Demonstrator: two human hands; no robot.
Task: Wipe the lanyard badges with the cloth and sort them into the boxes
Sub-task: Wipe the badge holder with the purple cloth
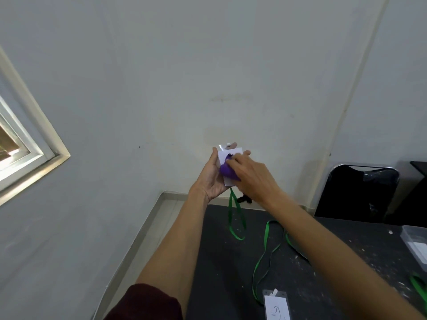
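My left hand (213, 175) holds a white lanyard badge (227, 154) raised in front of the wall, fingers curled behind it and thumb on its left edge. Its green strap (235, 218) hangs down in a loop. My right hand (250, 173) grips a bunched purple cloth (226, 170) and presses it against the badge's face. A second badge (276, 307) in a clear sleeve lies on the dark table (219, 262) at the bottom, its green strap (265, 248) curling toward the back.
A clear plastic box (414, 244) stands at the table's right edge, with another green strap (419, 286) below it. A black chair (355, 192) sits behind the table at the right. The wall is close ahead and a window frame (27, 144) is on the left.
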